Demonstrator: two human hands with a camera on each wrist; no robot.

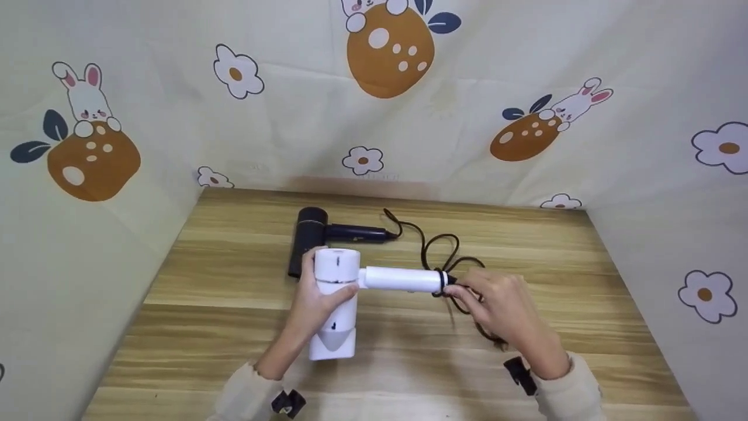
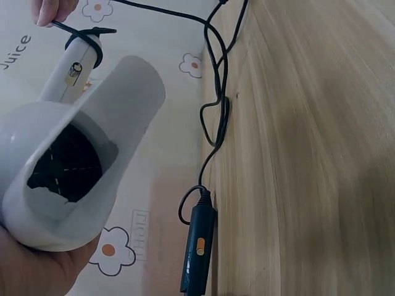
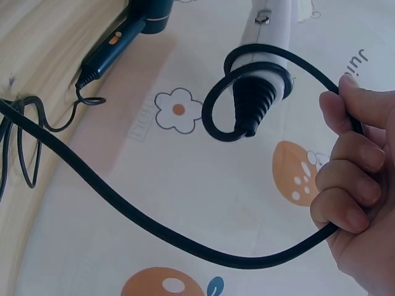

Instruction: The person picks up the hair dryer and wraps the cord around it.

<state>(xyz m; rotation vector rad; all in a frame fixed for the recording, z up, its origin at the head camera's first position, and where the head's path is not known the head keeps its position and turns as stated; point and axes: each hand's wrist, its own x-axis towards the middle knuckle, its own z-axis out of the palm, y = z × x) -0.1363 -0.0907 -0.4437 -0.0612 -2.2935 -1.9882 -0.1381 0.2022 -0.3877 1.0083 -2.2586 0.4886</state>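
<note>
My left hand grips a white hair dryer round its barrel, with the thumb across the front. The dryer's handle points right, and in the left wrist view its flared nozzle faces the camera. A black cord leaves the handle's end and loops round it. My right hand pinches this cord between thumb and forefinger just off the handle's end, the other fingers curled over it. Behind the white dryer lies a dark hair dryer, its barrel partly hidden by my left hand and the white dryer.
The dark dryer's cord lies in loose loops on the wooden table, close to my right hand. Cloth printed with rabbits and flowers hangs round the back and both sides. Black straps sit at both wrists.
</note>
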